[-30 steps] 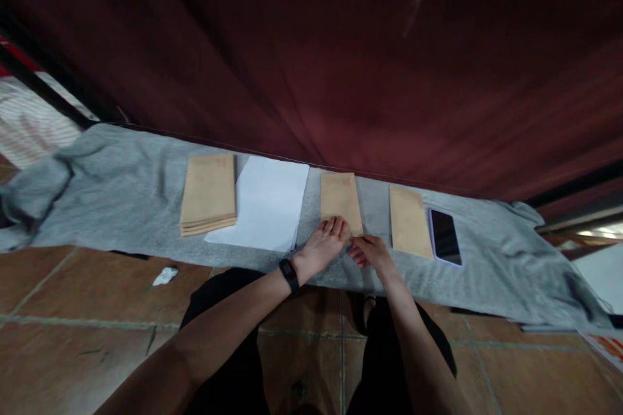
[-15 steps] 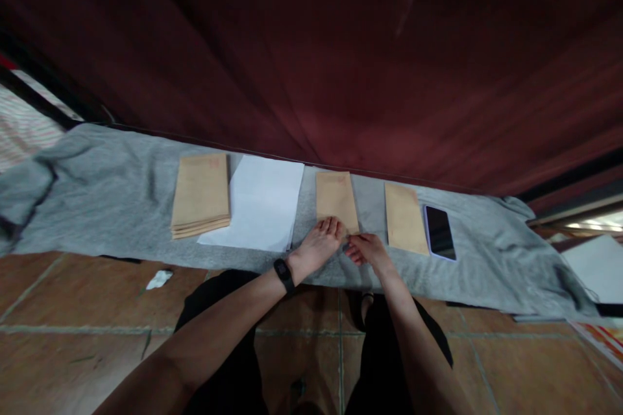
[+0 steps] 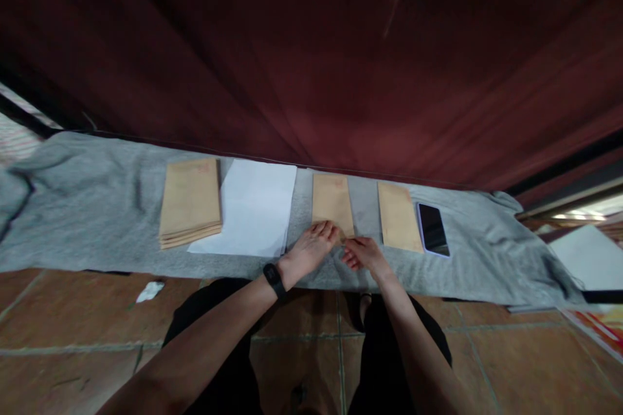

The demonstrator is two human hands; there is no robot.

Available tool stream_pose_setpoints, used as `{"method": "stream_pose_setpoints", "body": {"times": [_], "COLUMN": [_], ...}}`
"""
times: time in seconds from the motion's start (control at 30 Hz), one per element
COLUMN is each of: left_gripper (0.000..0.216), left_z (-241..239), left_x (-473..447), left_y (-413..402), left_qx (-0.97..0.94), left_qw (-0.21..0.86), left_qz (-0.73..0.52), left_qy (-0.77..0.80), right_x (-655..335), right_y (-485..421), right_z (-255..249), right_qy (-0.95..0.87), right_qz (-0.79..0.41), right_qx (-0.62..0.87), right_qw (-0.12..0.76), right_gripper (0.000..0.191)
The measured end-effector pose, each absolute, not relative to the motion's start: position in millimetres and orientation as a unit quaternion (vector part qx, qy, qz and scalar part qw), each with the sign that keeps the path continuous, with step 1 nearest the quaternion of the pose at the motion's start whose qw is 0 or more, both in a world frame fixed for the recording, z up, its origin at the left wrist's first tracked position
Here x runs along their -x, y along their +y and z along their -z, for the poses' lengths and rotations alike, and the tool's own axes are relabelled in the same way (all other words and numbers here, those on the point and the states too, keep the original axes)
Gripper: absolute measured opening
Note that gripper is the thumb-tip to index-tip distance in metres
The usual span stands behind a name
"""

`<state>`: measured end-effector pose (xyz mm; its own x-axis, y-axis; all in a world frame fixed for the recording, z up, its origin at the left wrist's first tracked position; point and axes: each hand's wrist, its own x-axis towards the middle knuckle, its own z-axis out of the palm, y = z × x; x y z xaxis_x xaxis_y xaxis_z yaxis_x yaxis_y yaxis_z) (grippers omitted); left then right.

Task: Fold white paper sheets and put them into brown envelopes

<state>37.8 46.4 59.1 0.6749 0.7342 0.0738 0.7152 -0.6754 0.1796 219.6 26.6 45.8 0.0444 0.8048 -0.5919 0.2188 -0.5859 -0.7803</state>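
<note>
A person is working bare-handed at a brown envelope (image 3: 331,198) lying at the middle of a desk (image 3: 481,240) draped in grey cloth (image 3: 111,220). The left hand (image 3: 313,248) is resting palm-down on the envelope's near end, fingers held together, its thumb hidden from view. The right hand (image 3: 363,254) is closing thumb and fingertips together, apparently pinching the envelope's near corner. Work on this envelope is seemingly under way rather than finished, though the hands are covering the very edge being handled. A single envelope (image 3: 400,217) is lying flat to the right; whether it is done or waiting is not showing. At left, a stack of envelopes (image 3: 191,201) is overlapping white paper (image 3: 256,207), both untouched by the hands and presumably left to handle. A phone (image 3: 433,229) is lying just beside the right-hand envelope, possibly touching it. A dark red curtain (image 3: 311,65) is hanging along the far edge, limiting room there, while a crumpled white scrap (image 3: 150,291) is lying on the tiled floor (image 3: 302,318).
</note>
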Motion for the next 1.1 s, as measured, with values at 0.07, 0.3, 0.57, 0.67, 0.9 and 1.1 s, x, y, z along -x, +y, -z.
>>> {"method": "stream_pose_setpoints", "body": {"times": [0.07,0.3,0.57,0.67,0.9,1.1], "left_gripper": [0.041,0.023,0.045,0.051,0.045,0.046], "left_z": [-56,-50,-29,-26,-35,-36], "left_x": [-34,-30,-39,-38,-31,-26], "left_y": [51,66,73,75,82,97], "left_qx": [-0.913,-0.910,-0.883,-0.889,-0.889,-0.888], "left_qw": [0.088,0.098,0.090,0.086,0.126,0.173], "left_qz": [-0.080,-0.117,-0.160,-0.150,-0.163,-0.198], "left_qy": [0.390,0.386,0.431,0.423,0.410,0.377], "right_x": [-221,-238,-219,-211,-222,-213], "right_y": [26,25,29,28,56,73], "right_z": [-44,-45,-41,-35,-47,-43], "right_qy": [-0.387,-0.442,-0.648,-0.691,-0.689,-0.690], "right_qz": [-0.569,-0.489,-0.253,-0.249,-0.290,-0.301], "right_qx": [0.681,0.707,0.624,0.593,0.594,0.555], "right_qw": [0.249,0.254,0.356,0.330,0.297,0.352], "right_gripper": [0.032,0.035,0.026,0.027,0.025,0.024]}}
